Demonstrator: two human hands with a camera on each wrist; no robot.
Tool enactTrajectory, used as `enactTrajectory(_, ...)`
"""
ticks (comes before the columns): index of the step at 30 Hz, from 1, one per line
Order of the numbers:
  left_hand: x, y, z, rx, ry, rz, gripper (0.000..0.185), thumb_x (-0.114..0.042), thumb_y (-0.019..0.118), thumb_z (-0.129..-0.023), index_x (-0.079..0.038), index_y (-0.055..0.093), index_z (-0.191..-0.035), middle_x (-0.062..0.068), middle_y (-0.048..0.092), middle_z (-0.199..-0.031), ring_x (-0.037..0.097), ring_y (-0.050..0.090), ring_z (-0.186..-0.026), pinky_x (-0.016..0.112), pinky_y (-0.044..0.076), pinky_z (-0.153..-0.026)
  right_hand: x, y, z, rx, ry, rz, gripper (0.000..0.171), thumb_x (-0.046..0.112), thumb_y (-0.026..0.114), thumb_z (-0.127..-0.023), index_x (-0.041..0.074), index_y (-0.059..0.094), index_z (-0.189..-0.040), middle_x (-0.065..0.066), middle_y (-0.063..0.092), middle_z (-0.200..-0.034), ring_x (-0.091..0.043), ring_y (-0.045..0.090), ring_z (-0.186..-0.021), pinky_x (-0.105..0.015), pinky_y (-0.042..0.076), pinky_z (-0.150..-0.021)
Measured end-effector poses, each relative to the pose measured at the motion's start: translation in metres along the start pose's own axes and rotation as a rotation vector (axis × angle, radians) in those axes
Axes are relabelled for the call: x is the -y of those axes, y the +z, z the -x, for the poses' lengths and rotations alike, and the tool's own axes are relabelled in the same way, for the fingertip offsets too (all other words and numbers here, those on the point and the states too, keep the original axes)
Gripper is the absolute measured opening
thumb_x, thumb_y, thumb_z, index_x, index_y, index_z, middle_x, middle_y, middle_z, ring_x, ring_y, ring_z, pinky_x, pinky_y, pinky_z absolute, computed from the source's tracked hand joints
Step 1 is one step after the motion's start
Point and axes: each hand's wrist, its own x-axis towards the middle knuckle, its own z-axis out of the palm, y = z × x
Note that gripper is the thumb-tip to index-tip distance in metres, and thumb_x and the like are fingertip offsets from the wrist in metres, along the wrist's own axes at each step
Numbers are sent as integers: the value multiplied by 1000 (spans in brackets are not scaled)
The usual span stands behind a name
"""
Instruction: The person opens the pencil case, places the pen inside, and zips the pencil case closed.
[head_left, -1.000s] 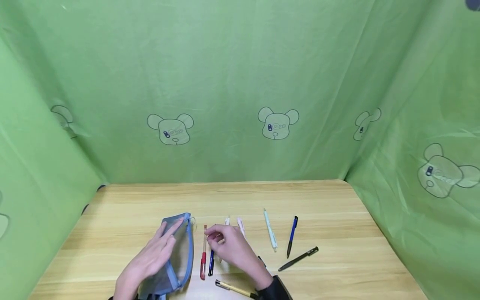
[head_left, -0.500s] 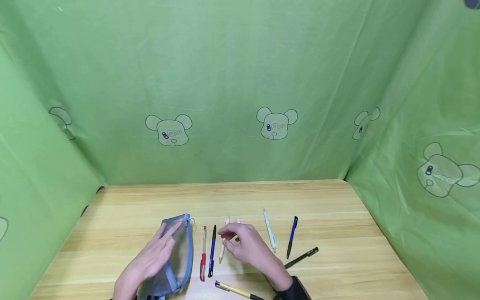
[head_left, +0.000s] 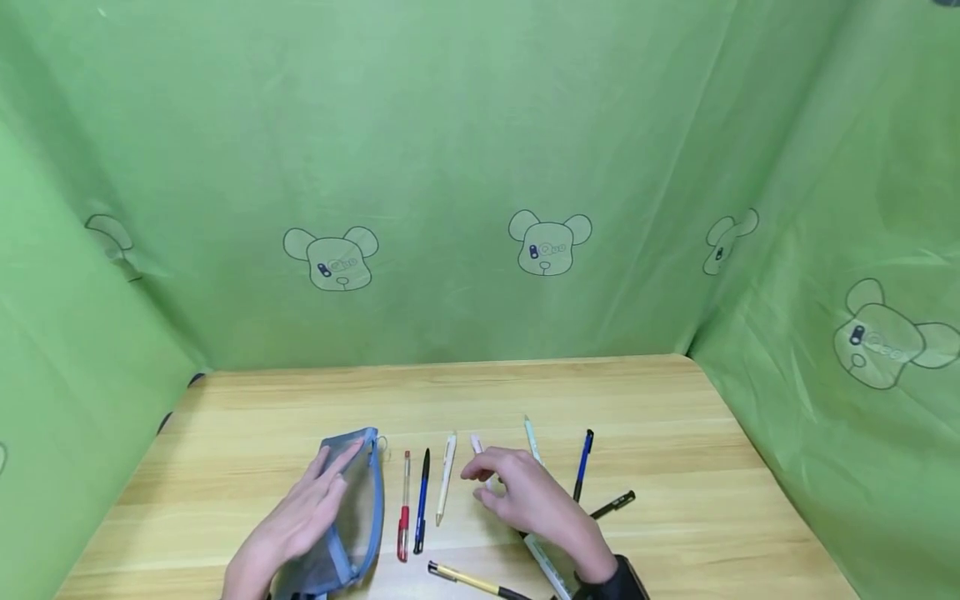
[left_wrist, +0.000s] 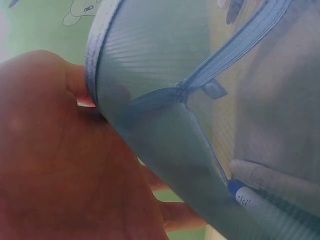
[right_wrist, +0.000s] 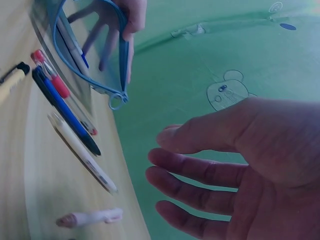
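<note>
Right fingers: apart and softly bent, nothing between them, as the right hand hangs above the pink pen.
Left fingers: straight out, the left hand lying along the pouch.
Hidden: head view, the right hand and wrist cover parts of the pink pen, mint pen and black pen.
Cut off: bottom edge clips the tan pen, the pale green pen and the pouch's near end.
Hard to read: pens behind the mesh, blurry, one showing a blue end.
Pouch: over at seven o'clock, grey see-through mesh, blue edging, mouth gaping.
Pen row: red pen, blue pen, cream pen, between pouch and right hand, pointing roughly to twelve.
</note>
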Motion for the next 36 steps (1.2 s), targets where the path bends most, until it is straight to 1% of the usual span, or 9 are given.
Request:
enactTrajectory(9,2,1,1,3,-3,8,55,-24,22,-111,-16,19,-165,23,12,-168,51,5,-152,77,12,-112,-9,-18,18,-24,-1,31,23,0,74,-91,14,75,-108,7,73,-107,-13,67,-101,-40,60,-88)
enactTrajectory(13,3,1,1,6,1,13,55,-23,22,-111,-16,19,-166,23,12,-168,51,5,-152,77,12,-112,-16,-32,27,-43,-3,71,25,-2,75,-89,15,75,-107,6,73,-106,-14,68,-101,-41,60,-88)
enactTrajectory(16,3,1,1,15,-8,15,56,-24,21,-111,-17,18,-166,23,10,-168,51,4,-152,78,12,-111,-21,-44,34,-28,13,93,25,-2,75,-89,15,75,-107,4,74,-106,-15,68,-101,-40,59,-88)
enactTrajectory(19,3,0,1,16,-15,15,56,-25,21,-111,-18,18,-166,23,10,-168,50,4,-152,78,12,-111,-28,-56,41,1,54,97,25,-2,75,-89,15,75,-107,2,74,-106,-18,68,-102,-41,59,-89)
enactTrajectory(22,3,0,1,13,-15,12,56,-24,21,-111,-18,18,-166,22,11,-169,50,3,-153,78,12,-111,-34,-64,46,36,108,107,26,-4,76,-87,13,75,-106,1,74,-105,-20,68,-102,-44,59,-89)
enactTrajectory(27,3,0,1,3,-6,12,56,-23,22,-110,-17,19,-166,23,12,-168,51,4,-152,78,12,-111,-42,-70,52,113,153,91,24,-6,78,-82,8,76,-102,0,74,-101,-26,68,-98,-48,59,-85)
enactTrajectory(29,3,0,2,0,-3,15,56,-23,22,-110,-16,19,-166,27,10,-167,52,5,-152,79,13,-111,-45,-70,54,144,176,81,23,-6,79,-80,9,76,-97,0,73,-98,-28,68,-96,-48,58,-83)
enactTrajectory(32,3,0,2,3,-2,19,56,-24,22,-111,-16,19,-166,31,8,-166,53,6,-151,79,14,-110,-50,-72,58,173,253,79,26,-10,76,-75,11,75,-89,0,71,-94,-30,66,-95,-50,57,-82)
enactTrajectory(36,2,-1,1,11,0,16,55,-25,22,-111,-16,18,-166,32,6,-166,54,6,-151,80,15,-110,-54,-72,62,166,379,106,38,-19,67,-65,14,74,-82,1,70,-93,-28,64,-96,-52,54,-83)
